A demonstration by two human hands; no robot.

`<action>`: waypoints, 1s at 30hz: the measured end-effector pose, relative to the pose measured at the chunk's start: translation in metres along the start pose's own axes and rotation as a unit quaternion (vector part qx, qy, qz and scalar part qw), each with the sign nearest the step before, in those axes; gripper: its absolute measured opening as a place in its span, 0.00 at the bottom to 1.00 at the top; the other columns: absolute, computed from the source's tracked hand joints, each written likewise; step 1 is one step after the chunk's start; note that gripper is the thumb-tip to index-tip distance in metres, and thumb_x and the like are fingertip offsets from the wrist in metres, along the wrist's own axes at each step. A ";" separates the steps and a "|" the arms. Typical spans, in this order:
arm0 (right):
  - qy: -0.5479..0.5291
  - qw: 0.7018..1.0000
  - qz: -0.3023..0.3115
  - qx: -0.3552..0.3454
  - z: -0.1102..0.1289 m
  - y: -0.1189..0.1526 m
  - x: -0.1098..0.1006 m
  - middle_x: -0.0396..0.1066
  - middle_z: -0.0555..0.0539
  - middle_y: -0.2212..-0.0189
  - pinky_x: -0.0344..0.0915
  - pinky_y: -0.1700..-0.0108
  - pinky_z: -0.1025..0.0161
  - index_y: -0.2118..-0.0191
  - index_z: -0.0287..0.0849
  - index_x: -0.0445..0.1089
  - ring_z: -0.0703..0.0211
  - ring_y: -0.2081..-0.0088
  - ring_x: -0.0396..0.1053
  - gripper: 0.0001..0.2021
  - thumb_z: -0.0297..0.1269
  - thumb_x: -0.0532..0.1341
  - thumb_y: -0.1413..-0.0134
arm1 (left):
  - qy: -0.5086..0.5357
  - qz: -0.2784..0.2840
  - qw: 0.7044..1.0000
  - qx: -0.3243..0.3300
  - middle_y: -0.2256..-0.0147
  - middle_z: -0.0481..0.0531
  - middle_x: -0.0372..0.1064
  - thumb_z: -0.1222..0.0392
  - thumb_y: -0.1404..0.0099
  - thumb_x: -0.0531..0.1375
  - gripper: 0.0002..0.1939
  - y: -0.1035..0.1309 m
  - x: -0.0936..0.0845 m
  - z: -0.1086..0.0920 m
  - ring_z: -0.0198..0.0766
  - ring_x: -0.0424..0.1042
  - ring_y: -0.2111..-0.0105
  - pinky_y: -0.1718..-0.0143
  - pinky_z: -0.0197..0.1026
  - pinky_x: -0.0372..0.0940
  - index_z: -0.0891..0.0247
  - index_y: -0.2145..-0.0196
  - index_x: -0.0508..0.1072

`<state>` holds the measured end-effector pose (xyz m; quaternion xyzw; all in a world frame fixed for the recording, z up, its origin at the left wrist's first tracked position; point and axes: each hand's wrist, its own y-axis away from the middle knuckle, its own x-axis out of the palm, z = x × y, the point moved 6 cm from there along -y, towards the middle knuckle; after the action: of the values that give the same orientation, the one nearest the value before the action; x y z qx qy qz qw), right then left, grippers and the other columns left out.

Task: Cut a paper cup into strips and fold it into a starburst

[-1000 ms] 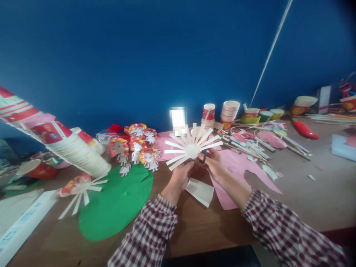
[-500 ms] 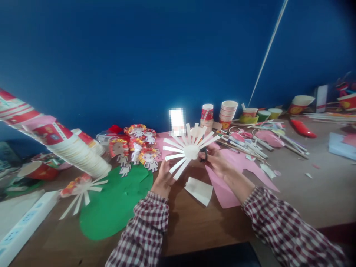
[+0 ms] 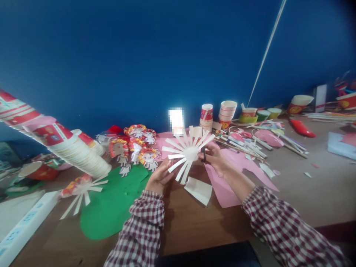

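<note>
A white paper cup [image 3: 191,154], cut into strips that fan out around its round base, is held up over the table. My left hand [image 3: 159,177] grips it by the strips at its left side, with some fingers hidden behind it. In my right hand [image 3: 215,160] are scissors [image 3: 204,154]; their black handle shows beside the cup's right edge, while the blades are mostly hidden. Below the cup lies a curved piece of white paper [image 3: 199,190]. Pink paper [image 3: 226,189] spreads under my right wrist, and a green sheet [image 3: 111,207] lies left of my left forearm.
Long stacked paper cups [image 3: 75,152] lean in from the left, beside another strip-cut cup [image 3: 85,189]. Decorated paper figures [image 3: 136,148] lie at the back. Shorter cup stacks [image 3: 228,111], brushes and scraps [image 3: 247,142] are at right. A white power strip [image 3: 22,222] sits front left.
My left hand has shifted a little left, and the fanned strips have turned and tilted slightly. My right hand with the scissors has barely moved.
</note>
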<state>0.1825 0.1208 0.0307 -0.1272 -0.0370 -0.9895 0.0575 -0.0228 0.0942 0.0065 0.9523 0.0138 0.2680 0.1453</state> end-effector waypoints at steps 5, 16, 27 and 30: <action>-0.005 1.000 -0.018 -0.005 0.001 0.001 -0.002 0.69 0.53 0.77 0.60 0.76 0.70 0.61 0.41 0.67 0.67 0.77 0.65 0.23 0.38 0.70 0.67 | -0.022 0.054 0.998 -0.038 0.62 0.58 0.75 0.66 0.54 0.68 0.15 0.002 0.008 0.002 0.51 0.72 0.56 0.58 0.44 0.69 0.65 0.65 0.76; -0.018 0.999 -0.039 -0.027 -0.006 -0.003 -0.005 0.69 0.53 0.77 0.57 0.77 0.70 0.59 0.42 0.67 0.68 0.77 0.64 0.22 0.39 0.69 0.65 | -0.050 0.130 0.990 0.008 0.60 0.57 0.74 0.61 0.46 0.66 0.15 -0.016 0.025 0.009 0.42 0.74 0.60 0.57 0.41 0.68 0.67 0.61 0.73; -0.065 0.998 -0.019 -0.002 -0.009 -0.002 0.000 0.69 0.54 0.76 0.56 0.77 0.70 0.58 0.43 0.68 0.68 0.77 0.64 0.24 0.38 0.70 0.66 | -0.048 0.087 0.995 0.000 0.64 0.57 0.75 0.57 0.48 0.67 0.18 -0.006 0.031 0.016 0.40 0.75 0.67 0.67 0.37 0.69 0.67 0.60 0.73; -0.062 0.998 -0.021 -0.006 -0.009 0.000 0.002 0.70 0.53 0.75 0.56 0.76 0.70 0.57 0.42 0.68 0.68 0.75 0.65 0.24 0.39 0.70 0.65 | -0.030 0.031 0.999 -0.001 0.69 0.55 0.75 0.58 0.53 0.70 0.19 -0.012 0.030 0.018 0.39 0.74 0.71 0.68 0.37 0.68 0.68 0.64 0.73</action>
<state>0.1782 0.1201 0.0225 -0.1882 -0.0372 -0.9808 0.0335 0.0128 0.1042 0.0037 0.9598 -0.0203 0.2435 0.1384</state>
